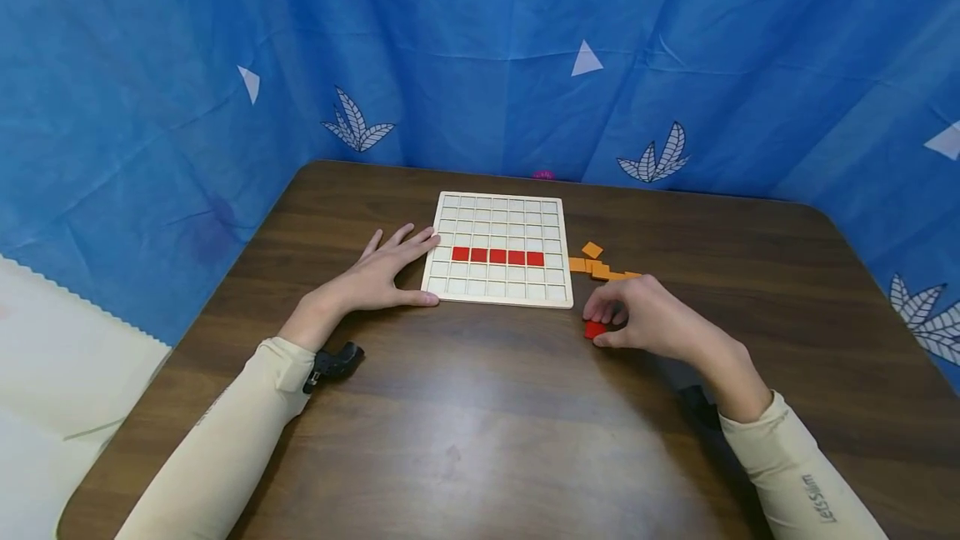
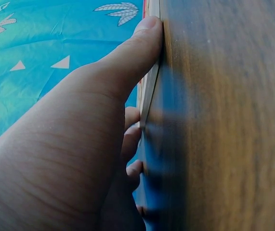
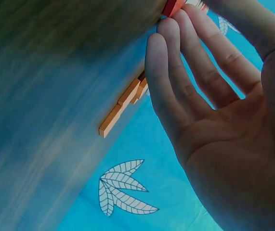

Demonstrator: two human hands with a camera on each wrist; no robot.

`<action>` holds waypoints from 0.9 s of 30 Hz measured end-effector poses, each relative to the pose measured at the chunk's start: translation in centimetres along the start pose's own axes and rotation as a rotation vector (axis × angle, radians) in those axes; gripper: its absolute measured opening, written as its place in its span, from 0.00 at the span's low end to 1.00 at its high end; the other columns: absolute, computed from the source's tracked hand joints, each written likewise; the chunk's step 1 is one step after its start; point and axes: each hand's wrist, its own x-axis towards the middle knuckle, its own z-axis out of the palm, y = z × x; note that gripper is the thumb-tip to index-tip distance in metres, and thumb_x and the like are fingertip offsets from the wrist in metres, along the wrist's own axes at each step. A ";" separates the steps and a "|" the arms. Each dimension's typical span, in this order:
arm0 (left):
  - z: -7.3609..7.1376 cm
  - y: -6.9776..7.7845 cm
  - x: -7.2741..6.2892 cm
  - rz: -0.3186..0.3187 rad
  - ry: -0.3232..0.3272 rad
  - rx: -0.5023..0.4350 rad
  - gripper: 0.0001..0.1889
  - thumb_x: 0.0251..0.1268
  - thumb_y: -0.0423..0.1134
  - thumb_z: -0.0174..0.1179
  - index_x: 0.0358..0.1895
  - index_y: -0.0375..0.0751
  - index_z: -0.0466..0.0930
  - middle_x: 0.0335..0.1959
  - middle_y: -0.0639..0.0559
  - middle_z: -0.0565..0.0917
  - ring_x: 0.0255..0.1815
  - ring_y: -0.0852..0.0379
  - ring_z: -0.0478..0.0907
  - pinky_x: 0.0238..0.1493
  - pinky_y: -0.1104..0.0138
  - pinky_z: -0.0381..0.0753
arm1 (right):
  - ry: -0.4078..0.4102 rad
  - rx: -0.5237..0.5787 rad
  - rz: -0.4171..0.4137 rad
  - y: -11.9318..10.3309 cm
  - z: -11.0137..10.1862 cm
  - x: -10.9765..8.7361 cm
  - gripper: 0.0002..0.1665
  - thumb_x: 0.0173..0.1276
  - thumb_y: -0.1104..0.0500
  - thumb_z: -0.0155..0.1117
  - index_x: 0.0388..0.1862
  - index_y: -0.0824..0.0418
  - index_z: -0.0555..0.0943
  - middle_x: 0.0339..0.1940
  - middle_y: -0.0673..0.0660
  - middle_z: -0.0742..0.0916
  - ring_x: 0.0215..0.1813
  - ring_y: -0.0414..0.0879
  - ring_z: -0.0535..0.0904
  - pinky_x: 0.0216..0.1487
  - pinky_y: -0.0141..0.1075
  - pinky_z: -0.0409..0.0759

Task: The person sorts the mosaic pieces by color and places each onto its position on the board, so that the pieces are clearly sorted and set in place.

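Note:
A pale wooden grid board point(image 1: 510, 302) lies on the table with several red square tiles point(image 1: 497, 257) in one row. Fingers spread and straight, my left hand point(image 1: 371, 277) rests at the board's left edge. Its thumb touches the front left corner, and the left wrist view shows the thumb point(image 2: 132, 53) against the board's side. Just right of the board, my right hand point(image 1: 648, 315) pinches a red square tile point(image 1: 595, 329) between thumb and fingertips, low over the table. Only part of that red tile point(image 3: 173, 6) shows at the top of the right wrist view.
Several orange tiles point(image 1: 600, 269) form a loose line beside the board's right edge, behind my right hand. One orange tile point(image 1: 592, 250) lies apart, farther back. The dark wooden table point(image 1: 450, 407) ends at a blue patterned curtain point(image 1: 480, 57).

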 end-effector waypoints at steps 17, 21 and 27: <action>-0.1 0.1 -0.2 -0.001 0.002 -0.009 0.56 0.61 0.69 0.70 0.87 0.54 0.52 0.89 0.52 0.50 0.90 0.40 0.37 0.82 0.33 0.28 | 0.130 -0.085 0.001 -0.4 -0.5 2.9 0.19 0.53 0.66 0.83 0.44 0.57 0.88 0.37 0.50 0.87 0.42 0.49 0.81 0.46 0.42 0.87; -0.1 0.1 -0.2 -0.002 0.005 -0.002 0.56 0.61 0.69 0.70 0.87 0.54 0.52 0.89 0.52 0.50 0.90 0.40 0.37 0.82 0.34 0.29 | 0.202 -0.082 -0.009 -0.1 -0.7 4.9 0.19 0.52 0.65 0.83 0.44 0.58 0.87 0.38 0.52 0.87 0.41 0.50 0.80 0.45 0.42 0.85; -0.2 0.2 -0.2 -0.001 -0.001 -0.010 0.56 0.61 0.69 0.70 0.87 0.54 0.51 0.89 0.53 0.49 0.90 0.41 0.36 0.82 0.34 0.28 | 0.240 -0.064 -0.017 0.3 -1.0 7.1 0.19 0.53 0.64 0.84 0.43 0.59 0.87 0.39 0.54 0.87 0.42 0.51 0.80 0.43 0.40 0.84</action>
